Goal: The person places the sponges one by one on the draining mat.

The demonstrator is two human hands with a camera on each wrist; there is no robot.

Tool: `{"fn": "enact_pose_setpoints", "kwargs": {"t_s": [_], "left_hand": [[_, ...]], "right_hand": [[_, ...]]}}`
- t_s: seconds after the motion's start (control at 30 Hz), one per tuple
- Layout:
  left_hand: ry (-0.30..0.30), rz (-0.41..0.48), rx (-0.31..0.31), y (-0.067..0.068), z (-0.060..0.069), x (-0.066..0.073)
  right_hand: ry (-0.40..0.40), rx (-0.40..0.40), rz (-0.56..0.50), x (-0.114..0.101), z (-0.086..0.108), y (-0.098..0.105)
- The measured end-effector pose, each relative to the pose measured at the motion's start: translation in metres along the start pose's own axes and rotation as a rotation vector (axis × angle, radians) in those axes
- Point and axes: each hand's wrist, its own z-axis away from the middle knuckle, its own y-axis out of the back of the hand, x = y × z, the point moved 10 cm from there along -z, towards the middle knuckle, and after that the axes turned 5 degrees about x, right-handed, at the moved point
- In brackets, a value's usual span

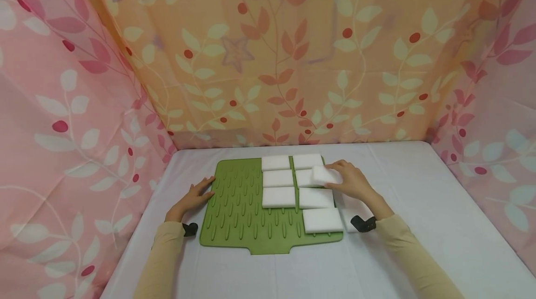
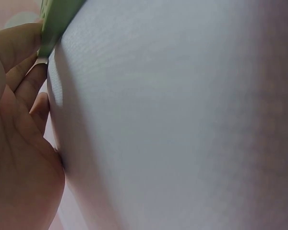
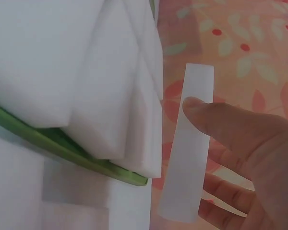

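Observation:
My right hand (image 1: pixel 353 182) pinches a white foam sponge block (image 1: pixel 321 176) between thumb and fingers, above the right column of blocks. In the right wrist view the held block (image 3: pixel 185 163) stands on its narrow side, apart from the other blocks. A green ridged mat (image 1: pixel 234 201) lies on the table, with similar white blocks (image 1: pixel 278 196) set in two columns on its right half. At the mat's left edge my left hand (image 1: pixel 192 199) rests with fingers spread, their tips touching the rim. The left wrist view shows the mat's edge (image 2: pixel 55 26) against those fingers.
Another white block (image 1: pixel 351 225) lies on the table right of the mat, partly hidden by the right wrist. A white cloth (image 1: pixel 427 196) covers the table. Floral curtains (image 1: pixel 268 80) enclose the back and both sides. Each wrist wears a black device (image 1: pixel 363 223).

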Motion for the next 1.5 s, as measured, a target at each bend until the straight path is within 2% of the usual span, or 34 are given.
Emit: {"fn": "enact_pose_setpoints", "kwargs": {"t_s": [0.73,0.93,1.17,1.5], "left_hand": [[0.013,-0.015,-0.005,0.000,0.001,0.002],[0.011,-0.027,-0.002,-0.001,0.001,-0.001],[-0.005,-0.015,0.003,-0.001,0.002,0.000],[0.011,-0.021,0.002,-0.001,0.002,0.001]], "right_hand": [[0.133,-0.031,0.004,-0.062,0.008,-0.031],[0.169,-0.045,-0.029,-0.081,0.011,-0.041],[0.180,-0.058,-0.022,-0.091,0.013,-0.050],[0.194,-0.089,-0.056,-0.107,0.019,-0.060]]}}
